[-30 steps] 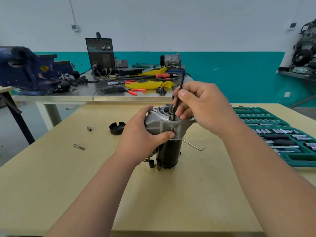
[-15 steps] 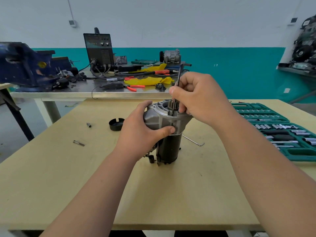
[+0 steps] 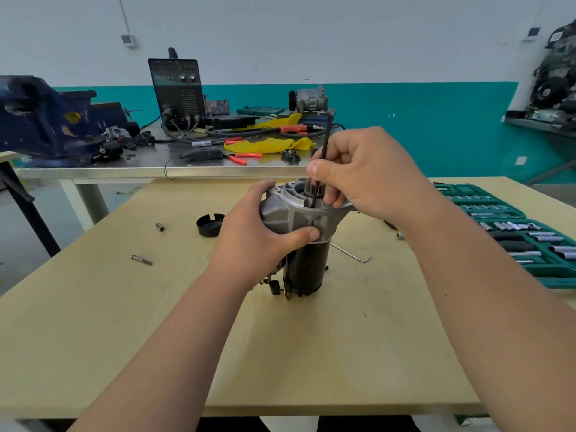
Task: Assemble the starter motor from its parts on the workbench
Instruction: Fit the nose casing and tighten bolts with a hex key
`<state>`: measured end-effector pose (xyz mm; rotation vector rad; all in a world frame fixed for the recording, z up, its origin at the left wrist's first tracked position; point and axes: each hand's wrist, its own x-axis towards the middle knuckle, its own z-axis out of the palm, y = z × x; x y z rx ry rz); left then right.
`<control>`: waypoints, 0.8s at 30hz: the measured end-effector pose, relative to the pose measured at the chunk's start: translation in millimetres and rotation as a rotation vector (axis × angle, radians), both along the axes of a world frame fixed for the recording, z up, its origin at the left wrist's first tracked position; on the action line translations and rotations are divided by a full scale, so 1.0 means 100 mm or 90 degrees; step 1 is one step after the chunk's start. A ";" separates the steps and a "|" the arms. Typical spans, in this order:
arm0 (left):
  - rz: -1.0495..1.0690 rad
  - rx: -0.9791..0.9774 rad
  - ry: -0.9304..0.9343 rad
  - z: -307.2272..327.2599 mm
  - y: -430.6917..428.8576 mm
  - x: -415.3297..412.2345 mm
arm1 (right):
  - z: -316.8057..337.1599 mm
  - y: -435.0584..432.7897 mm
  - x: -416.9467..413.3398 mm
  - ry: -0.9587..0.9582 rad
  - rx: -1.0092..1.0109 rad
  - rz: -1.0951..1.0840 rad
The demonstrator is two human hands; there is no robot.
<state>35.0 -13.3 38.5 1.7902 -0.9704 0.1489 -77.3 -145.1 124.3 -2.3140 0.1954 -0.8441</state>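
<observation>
Starter motor (image 3: 307, 266) upright at centre of pale wooden bench (image 3: 311, 353): smooth black cylinder below, cast grey housing above. Left hand (image 3: 252, 241) fingers wrapped round housing. Right hand (image 3: 364, 173) fingers pinch slim black hex key (image 3: 324, 135), upright, tip in housing top.

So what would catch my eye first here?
The starter motor stands upright in the middle, the left hand gripping its grey housing while the right hand holds a black hex key down into its top. Then the green socket set open at the right edge, and the blue vise far left behind.
</observation>
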 end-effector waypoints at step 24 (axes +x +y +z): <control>-0.048 0.076 -0.004 0.05 0.03 0.07 | 0.04 -0.01 0.01 -0.036 -0.024 -0.041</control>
